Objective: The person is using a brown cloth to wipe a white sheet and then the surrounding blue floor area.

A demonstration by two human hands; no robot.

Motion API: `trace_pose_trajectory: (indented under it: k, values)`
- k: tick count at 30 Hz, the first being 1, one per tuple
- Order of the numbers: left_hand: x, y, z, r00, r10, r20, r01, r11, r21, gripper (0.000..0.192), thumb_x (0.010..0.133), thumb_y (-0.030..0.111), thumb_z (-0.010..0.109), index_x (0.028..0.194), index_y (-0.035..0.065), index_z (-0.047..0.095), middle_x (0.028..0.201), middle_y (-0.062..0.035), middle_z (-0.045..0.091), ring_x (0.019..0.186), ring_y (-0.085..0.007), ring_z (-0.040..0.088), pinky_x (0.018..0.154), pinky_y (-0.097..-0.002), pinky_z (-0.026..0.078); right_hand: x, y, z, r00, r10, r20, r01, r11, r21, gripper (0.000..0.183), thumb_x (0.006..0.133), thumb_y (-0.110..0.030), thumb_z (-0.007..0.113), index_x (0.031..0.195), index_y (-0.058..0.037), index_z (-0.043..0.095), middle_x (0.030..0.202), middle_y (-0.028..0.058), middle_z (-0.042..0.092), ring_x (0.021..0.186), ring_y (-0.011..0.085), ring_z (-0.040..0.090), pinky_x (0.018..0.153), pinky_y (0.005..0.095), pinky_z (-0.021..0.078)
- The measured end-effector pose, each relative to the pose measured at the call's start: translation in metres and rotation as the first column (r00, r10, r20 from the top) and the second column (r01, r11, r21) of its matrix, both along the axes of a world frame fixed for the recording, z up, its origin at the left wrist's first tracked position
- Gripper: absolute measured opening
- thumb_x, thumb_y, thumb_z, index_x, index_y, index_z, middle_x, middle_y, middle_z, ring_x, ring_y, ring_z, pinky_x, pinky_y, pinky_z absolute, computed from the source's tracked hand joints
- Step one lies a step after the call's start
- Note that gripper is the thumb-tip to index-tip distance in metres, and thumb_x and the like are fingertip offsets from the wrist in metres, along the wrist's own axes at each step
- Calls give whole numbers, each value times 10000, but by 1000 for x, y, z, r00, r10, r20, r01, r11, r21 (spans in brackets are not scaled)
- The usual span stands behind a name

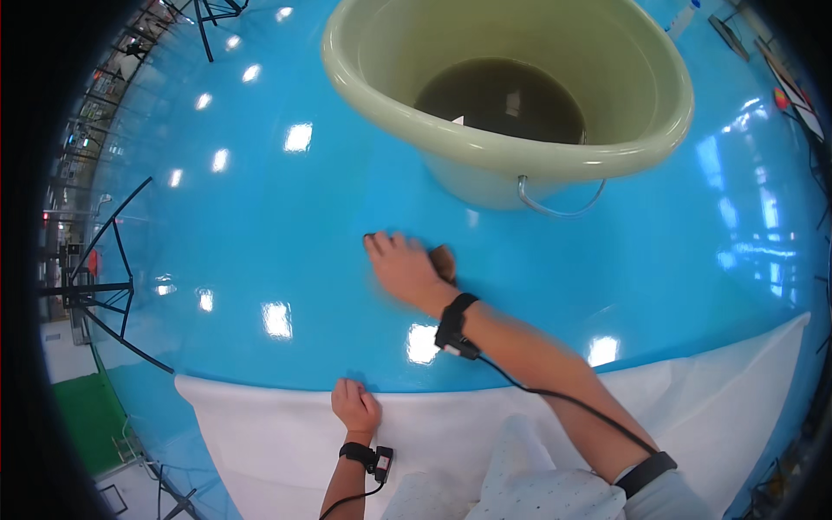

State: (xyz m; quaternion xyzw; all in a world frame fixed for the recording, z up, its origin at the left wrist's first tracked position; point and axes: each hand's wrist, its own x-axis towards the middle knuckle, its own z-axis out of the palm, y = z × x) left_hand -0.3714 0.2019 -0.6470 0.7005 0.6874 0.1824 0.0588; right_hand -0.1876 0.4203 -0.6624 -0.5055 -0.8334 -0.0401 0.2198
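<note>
My right hand (403, 265) reaches forward over the glossy blue floor (312, 208), its fingers bent over a dark brown object (443, 262) that shows beside the wrist side of the hand. A small dark tip of something also shows at the fingertips. Most of what lies beneath the palm is hidden, and the hand is slightly blurred. My left hand (355, 404), curled with nothing visible in it, rests at the edge of a white cloth (448, 422). Each wrist wears a black strap with a small cabled device.
Ahead stands a large pale green bucket (468, 146) with dark liquid inside and a metal handle (562, 212). Black metal stand legs (123, 286) are at the left. A spray bottle (682, 21) stands at the far right, and a green mat (88, 419) lies lower left.
</note>
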Motion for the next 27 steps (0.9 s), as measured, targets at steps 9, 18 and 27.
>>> trace_pose_trajectory:
  k: [9,18,27]
  values:
    - [2,4,0,999,17,33,-18,998,53,28,675,14,478,692,37,478,719,-131,459,654,-334,461,576,-432,366,216,-32,22,927,-364,-93,339,917,-208,334,874,-105,543,1202,-143,598,1030,138,563,840,331,606,678,421,518]
    - [8,8,-5,999,14,38,-17,995,94,54,659,20,498,696,50,473,721,-111,461,646,-311,466,566,-419,365,272,-37,19,881,-383,-276,299,905,-303,307,899,-125,542,1201,-126,591,1030,134,567,836,312,613,685,416,503]
    - [7,6,-3,998,7,57,-11,997,83,58,658,35,507,695,64,473,720,-95,457,641,-293,464,563,-400,367,27,-93,21,759,579,-299,-650,643,-405,269,882,-164,522,1140,-142,594,1064,87,572,919,270,591,738,363,505]
